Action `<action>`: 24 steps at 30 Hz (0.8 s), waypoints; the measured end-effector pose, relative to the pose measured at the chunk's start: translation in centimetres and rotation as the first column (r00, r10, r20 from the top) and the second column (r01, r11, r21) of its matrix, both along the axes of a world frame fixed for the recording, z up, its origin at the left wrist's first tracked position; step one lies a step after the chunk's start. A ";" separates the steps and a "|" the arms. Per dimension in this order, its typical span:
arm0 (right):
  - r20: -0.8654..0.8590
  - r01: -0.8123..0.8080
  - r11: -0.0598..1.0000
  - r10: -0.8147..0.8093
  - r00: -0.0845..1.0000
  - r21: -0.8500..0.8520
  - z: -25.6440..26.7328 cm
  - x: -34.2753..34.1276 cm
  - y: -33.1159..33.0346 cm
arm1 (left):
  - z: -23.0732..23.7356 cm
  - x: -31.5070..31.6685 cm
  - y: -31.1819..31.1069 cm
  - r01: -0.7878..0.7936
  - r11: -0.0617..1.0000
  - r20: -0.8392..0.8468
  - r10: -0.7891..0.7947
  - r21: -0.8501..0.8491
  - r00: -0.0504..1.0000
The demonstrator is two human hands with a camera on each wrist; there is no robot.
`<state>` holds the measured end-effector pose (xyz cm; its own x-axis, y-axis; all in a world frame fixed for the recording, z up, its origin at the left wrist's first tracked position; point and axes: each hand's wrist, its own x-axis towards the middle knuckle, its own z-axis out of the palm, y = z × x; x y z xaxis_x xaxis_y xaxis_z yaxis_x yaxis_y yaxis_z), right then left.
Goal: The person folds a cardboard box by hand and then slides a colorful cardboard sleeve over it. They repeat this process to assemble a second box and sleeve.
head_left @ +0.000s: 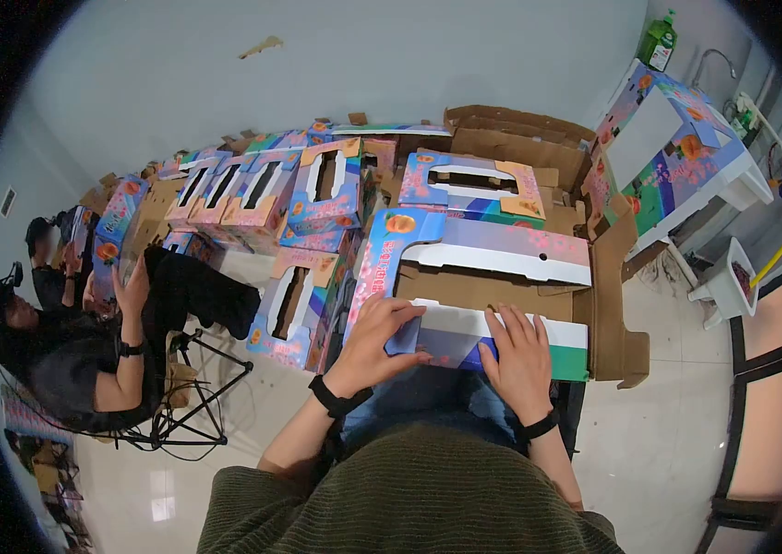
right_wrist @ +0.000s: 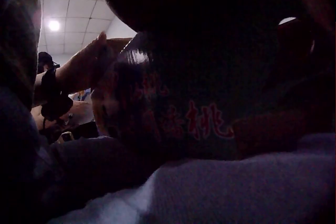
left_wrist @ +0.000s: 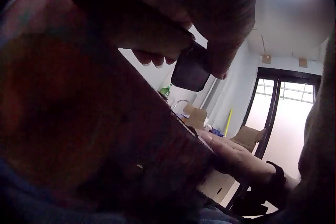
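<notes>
Showing the box [head_left: 502, 249] in front of our torso, its long axis running L–R. Our L hand [head_left: 374, 346] is gripping a small blue flap [head_left: 405, 338] at the near L corner, thumb & fingers pinching it narrowly. Our R hand [head_left: 520, 358] is resting on the near panel [head_left: 568, 349], R of ctr., its fingers lying extended & slightly apart. The flap is thus sitting btwn. hands, w/ the L nearer. Other boxes [head_left: 324, 189] are standing beyond, to the L; a 2nd person [head_left: 63, 374] is sitting far L.
</notes>
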<state>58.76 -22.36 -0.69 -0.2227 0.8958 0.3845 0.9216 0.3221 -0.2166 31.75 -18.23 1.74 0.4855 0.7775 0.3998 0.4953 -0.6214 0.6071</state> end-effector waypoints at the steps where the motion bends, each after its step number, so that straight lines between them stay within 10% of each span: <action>1: 0.000 0.000 1.000 0.000 1.000 -0.002 -0.1 0.0 0.0 | -0.2 -0.1 0.1 0.000 1.000 0.018 0.000 0.014 1.000; 4: 0.000 0.001 1.000 -0.001 1.000 -0.001 0.0 0.0 0.0 | -0.1 -0.6 0.1 -0.078 0.997 0.210 0.079 -0.016 0.974; 12: -0.012 0.022 1.000 -0.022 1.000 0.016 0.0 0.1 0.0 | -0.6 -7.2 1.6 -0.265 0.906 0.791 0.418 -0.330 0.447; 20: -0.045 0.045 0.999 -0.045 0.998 0.014 0.1 -0.1 -0.2 | -5.7 -12.7 2.5 -0.582 0.663 0.668 0.699 -0.470 0.256; 24: -0.072 0.025 0.997 -0.020 0.997 0.076 -0.2 0.2 -0.4 | -11.1 -16.5 2.5 -0.643 0.569 0.393 0.821 -0.513 0.414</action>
<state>58.97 -22.76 -0.88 -0.1725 0.8676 0.4664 0.9119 0.3197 -0.2575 15.29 -15.72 -9.40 -0.5562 0.8254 0.0972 0.2133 0.0288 0.9766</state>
